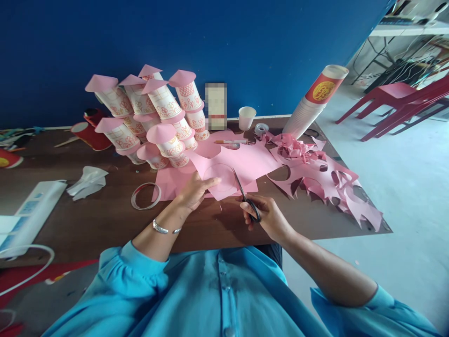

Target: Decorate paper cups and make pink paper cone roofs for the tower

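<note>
My left hand (197,189) grips a sheet of pink paper (250,161) by its lower left edge, the thumb lying on top. A circle is drawn on the sheet near that thumb, and the sheet's edges have curved cut-outs. In my right hand (263,213) is a pair of scissors (242,186) with black handles, my fingers in the loops. The blades point up and away, at the right side of the drawn circle. More pink paper (168,180) lies flat on the table underneath. Pink scraps with round holes (321,180) are heaped to the right.
Paper-cup towers (164,105) with pink cone roofs stand at the back left. A tall stack of cups (312,103) leans at the back right, near a single white cup (247,118). A tape roll (146,209), crumpled tissue (87,182) and power strip (33,210) lie left.
</note>
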Demonstrator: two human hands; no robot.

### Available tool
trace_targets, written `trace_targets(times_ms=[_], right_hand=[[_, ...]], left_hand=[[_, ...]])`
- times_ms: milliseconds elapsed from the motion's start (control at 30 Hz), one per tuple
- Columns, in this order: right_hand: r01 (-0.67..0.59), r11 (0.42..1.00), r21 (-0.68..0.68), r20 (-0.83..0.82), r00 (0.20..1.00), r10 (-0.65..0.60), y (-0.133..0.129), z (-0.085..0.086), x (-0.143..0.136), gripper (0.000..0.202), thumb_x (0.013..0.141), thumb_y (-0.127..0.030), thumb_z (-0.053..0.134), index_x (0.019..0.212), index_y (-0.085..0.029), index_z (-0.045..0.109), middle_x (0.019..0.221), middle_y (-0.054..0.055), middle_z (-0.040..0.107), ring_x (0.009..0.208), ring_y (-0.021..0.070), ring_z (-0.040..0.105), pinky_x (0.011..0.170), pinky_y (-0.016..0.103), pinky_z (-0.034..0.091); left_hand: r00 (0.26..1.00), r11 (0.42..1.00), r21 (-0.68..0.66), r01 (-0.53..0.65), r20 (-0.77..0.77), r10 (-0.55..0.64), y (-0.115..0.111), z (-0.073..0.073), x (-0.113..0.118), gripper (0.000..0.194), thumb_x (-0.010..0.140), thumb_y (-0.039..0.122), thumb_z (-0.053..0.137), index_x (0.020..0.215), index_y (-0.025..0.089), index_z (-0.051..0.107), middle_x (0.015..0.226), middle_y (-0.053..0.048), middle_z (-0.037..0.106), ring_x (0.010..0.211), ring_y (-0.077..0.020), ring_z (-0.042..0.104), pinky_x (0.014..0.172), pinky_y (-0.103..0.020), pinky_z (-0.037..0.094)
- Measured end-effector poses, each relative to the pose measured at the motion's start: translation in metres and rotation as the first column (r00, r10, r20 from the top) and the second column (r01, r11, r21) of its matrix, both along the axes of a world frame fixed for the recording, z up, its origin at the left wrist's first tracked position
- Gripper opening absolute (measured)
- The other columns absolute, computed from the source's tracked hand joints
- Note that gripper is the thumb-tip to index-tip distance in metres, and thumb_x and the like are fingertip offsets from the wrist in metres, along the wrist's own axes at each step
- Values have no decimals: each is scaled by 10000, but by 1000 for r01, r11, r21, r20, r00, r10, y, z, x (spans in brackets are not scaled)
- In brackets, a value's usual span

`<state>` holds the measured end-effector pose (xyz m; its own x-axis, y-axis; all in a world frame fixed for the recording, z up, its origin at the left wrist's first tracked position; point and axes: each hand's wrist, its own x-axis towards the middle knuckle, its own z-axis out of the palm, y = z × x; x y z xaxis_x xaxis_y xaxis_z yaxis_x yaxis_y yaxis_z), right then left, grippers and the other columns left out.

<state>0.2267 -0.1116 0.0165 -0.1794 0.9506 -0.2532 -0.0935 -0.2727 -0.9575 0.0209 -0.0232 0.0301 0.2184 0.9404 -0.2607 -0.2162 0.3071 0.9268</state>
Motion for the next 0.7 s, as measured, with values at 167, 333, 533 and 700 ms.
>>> trace_targets(times_ms=[167,333,533,700], right_hand=[[-2,1000,0,0,1000,2,-1,-2,1,472,810,-621,823,726,-189,656,622,-24,575,526,112,554,414,221,500],[-2,1000,-18,-6,1000,2,0,0,2,475,791,-592,852,700,-186,621,621,-29,570,518,104,553,407,206,493],[-1,999,-36,-7,1000,1,0,1,1,482,763,-593,870,709,-180,626,612,-34,559,510,100,547,394,197,481],[-14,999,-36,-3,1000,14,1,0,2,486,769,-593,862,695,-184,610,617,-32,557,508,101,547,393,202,477]], left_hand=[[1000,1000,-5,1,-7,-1,0,0,0,391,562,256,950,879,181,733,716,-4,734,689,-208,688,699,-325,583],[1000,1000,3,6,-10,-6,0,2,-1,408,556,272,956,877,181,722,685,4,731,682,-208,707,685,-312,612],[999,999,9,33,-10,-33,0,3,-3,362,608,268,940,890,156,743,694,-12,744,717,-221,733,711,-315,612],[998,998,20,58,5,-58,2,3,-5,448,613,259,938,1016,146,778,755,-20,777,721,-210,730,677,-288,598]])
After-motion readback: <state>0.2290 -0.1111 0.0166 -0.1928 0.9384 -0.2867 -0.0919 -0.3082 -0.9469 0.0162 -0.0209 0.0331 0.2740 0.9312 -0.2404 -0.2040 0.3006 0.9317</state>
